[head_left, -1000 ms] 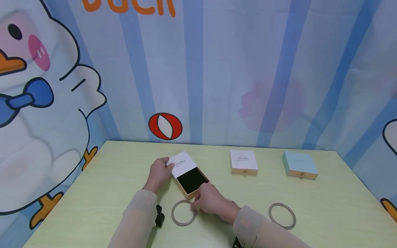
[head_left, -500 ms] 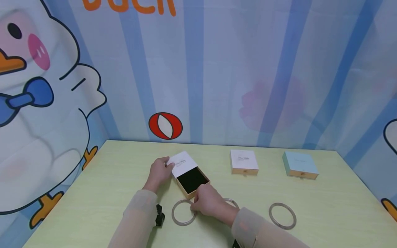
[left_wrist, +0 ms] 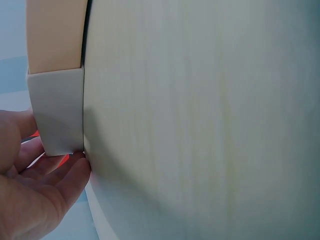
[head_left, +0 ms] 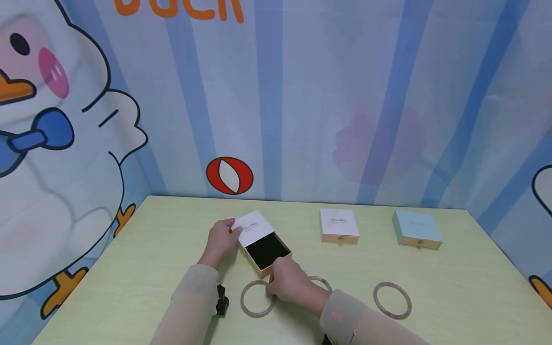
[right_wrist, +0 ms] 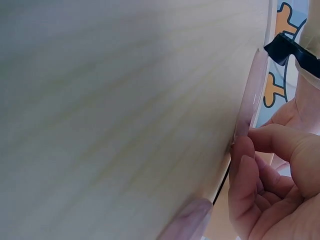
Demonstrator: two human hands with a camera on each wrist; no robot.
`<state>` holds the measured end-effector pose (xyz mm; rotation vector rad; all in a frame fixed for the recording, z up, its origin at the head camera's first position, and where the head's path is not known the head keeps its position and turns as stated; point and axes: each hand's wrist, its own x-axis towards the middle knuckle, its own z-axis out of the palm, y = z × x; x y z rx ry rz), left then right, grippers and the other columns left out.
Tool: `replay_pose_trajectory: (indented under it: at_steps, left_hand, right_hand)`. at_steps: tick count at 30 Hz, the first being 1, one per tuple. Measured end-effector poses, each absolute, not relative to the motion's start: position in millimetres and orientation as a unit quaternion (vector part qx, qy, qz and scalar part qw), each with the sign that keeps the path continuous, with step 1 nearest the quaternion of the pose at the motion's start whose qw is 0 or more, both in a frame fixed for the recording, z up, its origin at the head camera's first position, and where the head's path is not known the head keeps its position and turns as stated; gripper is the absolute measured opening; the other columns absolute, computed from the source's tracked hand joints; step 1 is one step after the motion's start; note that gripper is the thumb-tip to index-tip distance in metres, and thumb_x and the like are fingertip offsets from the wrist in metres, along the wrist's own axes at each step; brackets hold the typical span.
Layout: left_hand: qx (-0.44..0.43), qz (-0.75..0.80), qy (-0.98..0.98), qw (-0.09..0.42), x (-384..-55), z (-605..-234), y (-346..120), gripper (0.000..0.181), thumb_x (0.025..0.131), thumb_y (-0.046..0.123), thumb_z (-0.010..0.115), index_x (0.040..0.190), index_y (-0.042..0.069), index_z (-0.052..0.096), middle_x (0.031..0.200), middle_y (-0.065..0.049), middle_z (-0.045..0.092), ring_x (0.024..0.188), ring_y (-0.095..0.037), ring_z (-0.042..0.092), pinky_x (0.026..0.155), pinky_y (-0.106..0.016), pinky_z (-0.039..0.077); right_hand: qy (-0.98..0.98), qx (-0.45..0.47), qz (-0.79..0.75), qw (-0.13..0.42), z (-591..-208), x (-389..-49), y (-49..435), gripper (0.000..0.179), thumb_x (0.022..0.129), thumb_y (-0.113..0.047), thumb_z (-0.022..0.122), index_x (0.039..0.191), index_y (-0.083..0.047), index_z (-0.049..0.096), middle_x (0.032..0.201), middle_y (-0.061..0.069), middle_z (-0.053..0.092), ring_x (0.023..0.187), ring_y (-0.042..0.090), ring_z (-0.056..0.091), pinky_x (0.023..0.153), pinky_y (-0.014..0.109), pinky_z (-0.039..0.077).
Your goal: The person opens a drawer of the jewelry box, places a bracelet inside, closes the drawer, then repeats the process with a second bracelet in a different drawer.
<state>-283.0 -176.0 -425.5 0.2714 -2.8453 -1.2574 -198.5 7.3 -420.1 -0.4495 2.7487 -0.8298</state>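
A white drawer-style gift box stands at an angle on the table, its black-lined drawer pulled out toward me. My left hand holds the box's far left end; in the left wrist view its fingers curl about the white corner. Just in front of the drawer, my right hand pinches the right side of a pale translucent bangle. The right wrist view shows that bangle edge-on, low at the tabletop, between thumb and forefinger. My right forearm partly hides a second bangle.
Farther right lies a third bangle. At the back stand a closed white box and a closed light blue box. A cartoon-printed cloth hangs behind the table.
The bangle at my right hand has shifted slightly right and toward me. More of the second bangle shows past my right forearm than a second ago. Left hand and box stay put.
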Motion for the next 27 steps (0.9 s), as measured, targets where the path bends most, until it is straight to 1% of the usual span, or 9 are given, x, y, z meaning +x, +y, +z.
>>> replay_pose_trajectory:
  at_steps: [6, 9, 13, 16, 22, 27]
  left_hand:
    - [0.090, -0.405, -0.910, 0.009, -283, -426, -175, 0.049, 0.096, 0.021, 0.054, 0.138, -0.002, 0.044, 0.142, -0.020, 0.046, 0.120, -0.027, 0.050, 0.105, -0.046, 0.041]
    - [0.090, -0.408, -0.909, 0.011, -283, -426, -175, 0.049, 0.096, 0.020, 0.054, 0.138, -0.003, 0.045, 0.141, -0.021, 0.047, 0.123, -0.028, 0.050, 0.106, -0.046, 0.040]
    - [0.092, -0.407, -0.909, 0.010, -284, -426, -175, 0.049, 0.096, 0.020, 0.054, 0.138, -0.003, 0.045, 0.142, -0.021, 0.046, 0.125, -0.029, 0.048, 0.107, -0.047, 0.039]
    - [0.092, -0.406, -0.909, 0.010, -284, -426, -176, 0.049, 0.096, 0.020, 0.054, 0.138, -0.003, 0.044, 0.142, -0.021, 0.046, 0.126, -0.029, 0.048, 0.107, -0.047, 0.039]
    - [0.094, -0.410, -0.907, 0.006, -284, -426, -175, 0.050, 0.096, 0.021, 0.054, 0.139, -0.002, 0.044, 0.143, -0.021, 0.045, 0.123, -0.028, 0.049, 0.107, -0.047, 0.039]
    - [0.089, -0.409, -0.908, 0.009, -283, -426, -175, 0.049, 0.096, 0.020, 0.054, 0.138, -0.003, 0.044, 0.142, -0.021, 0.045, 0.126, -0.030, 0.047, 0.108, -0.047, 0.038]
  right_hand:
    - [0.942, -0.150, -0.278, 0.112, -419, -197, 7, 0.027, 0.076, -0.007, 0.071, 0.051, -0.011, 0.061, 0.046, -0.003, 0.052, 0.044, 0.009, 0.047, 0.042, 0.021, 0.040]
    - [0.941, -0.149, -0.282, 0.115, -417, -197, 8, 0.028, 0.076, -0.008, 0.072, 0.051, -0.011, 0.061, 0.045, -0.003, 0.052, 0.044, 0.009, 0.046, 0.041, 0.020, 0.039]
    - [0.931, -0.152, -0.307, 0.125, -414, -198, 10, 0.026, 0.076, -0.005, 0.071, 0.052, -0.009, 0.062, 0.045, -0.003, 0.052, 0.043, 0.009, 0.046, 0.041, 0.019, 0.036]
    - [0.920, -0.158, -0.333, 0.137, -413, -198, 13, 0.022, 0.077, -0.003, 0.070, 0.056, -0.007, 0.064, 0.046, -0.002, 0.054, 0.043, 0.008, 0.046, 0.041, 0.018, 0.035]
    - [0.892, -0.144, -0.390, 0.181, -416, -199, 19, 0.012, 0.080, -0.004, 0.070, 0.068, -0.005, 0.069, 0.053, 0.004, 0.060, 0.045, 0.010, 0.052, 0.042, 0.018, 0.043]
    - [0.874, -0.130, -0.425, 0.198, -418, -198, 24, 0.008, 0.079, -0.004, 0.070, 0.071, -0.003, 0.070, 0.055, 0.005, 0.061, 0.045, 0.010, 0.055, 0.043, 0.021, 0.049]
